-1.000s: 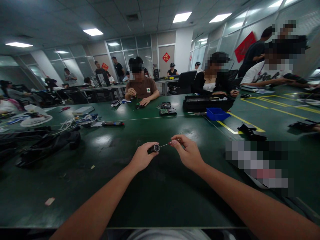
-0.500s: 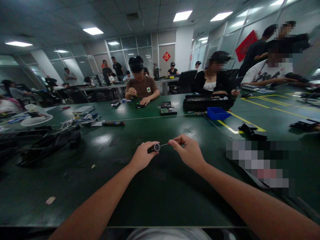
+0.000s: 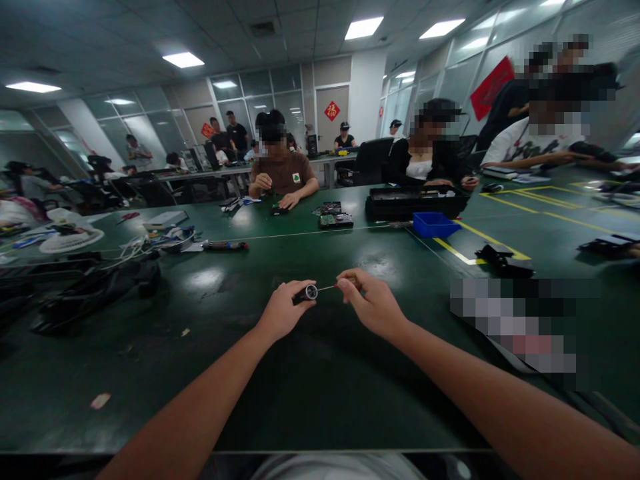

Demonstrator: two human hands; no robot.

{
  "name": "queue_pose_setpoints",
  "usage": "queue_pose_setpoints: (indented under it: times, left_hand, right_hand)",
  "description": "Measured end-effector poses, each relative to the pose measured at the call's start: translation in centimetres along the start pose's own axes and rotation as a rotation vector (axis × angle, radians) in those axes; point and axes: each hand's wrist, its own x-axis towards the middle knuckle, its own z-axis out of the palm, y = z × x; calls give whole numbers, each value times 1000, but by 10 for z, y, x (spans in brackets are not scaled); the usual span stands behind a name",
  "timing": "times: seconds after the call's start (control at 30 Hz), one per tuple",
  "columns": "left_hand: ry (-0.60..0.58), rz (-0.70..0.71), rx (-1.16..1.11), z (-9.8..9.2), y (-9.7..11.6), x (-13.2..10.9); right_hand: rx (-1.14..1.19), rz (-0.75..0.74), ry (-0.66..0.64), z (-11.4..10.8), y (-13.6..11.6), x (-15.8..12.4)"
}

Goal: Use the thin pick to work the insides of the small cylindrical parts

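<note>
My left hand point(image 3: 286, 310) is closed around a small dark cylindrical part point(image 3: 311, 292) whose round silvery end faces me. From the right, my right hand point(image 3: 373, 300) pinches the handle of a screwdriver point(image 3: 327, 288). Its thin metal shaft runs level to the left, and the tip meets the side of the cylinder near the round end; the exact contact is too small to make out. Fingers cover most of the handle, with a bit of red showing. Both hands are held above the green table point(image 3: 320, 387).
A dark pen-like tool point(image 3: 225, 246), a circuit board point(image 3: 336, 221), a blue bin point(image 3: 436, 225) and a long black housing point(image 3: 417, 205) lie farther back. Black parts point(image 3: 100, 290) and cables crowd the left. A co-worker point(image 3: 284, 173) sits opposite, and others sit to the right.
The fingers of my right hand have shifted slightly on the screwdriver handle. The cylinder and my left hand hold nearly the same pose; the whole view has moved a little.
</note>
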Motion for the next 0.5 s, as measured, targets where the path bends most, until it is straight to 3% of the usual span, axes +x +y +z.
queue_pose_setpoints:
  times: [0.1,0.5]
  left_hand:
    - [-6,7,6,1,1,-1]
    - [10,41,2,0,-3,0]
  right_hand:
    - [-12,46,20,0,1,0]
    - [76,-12,-5,3,6,-1]
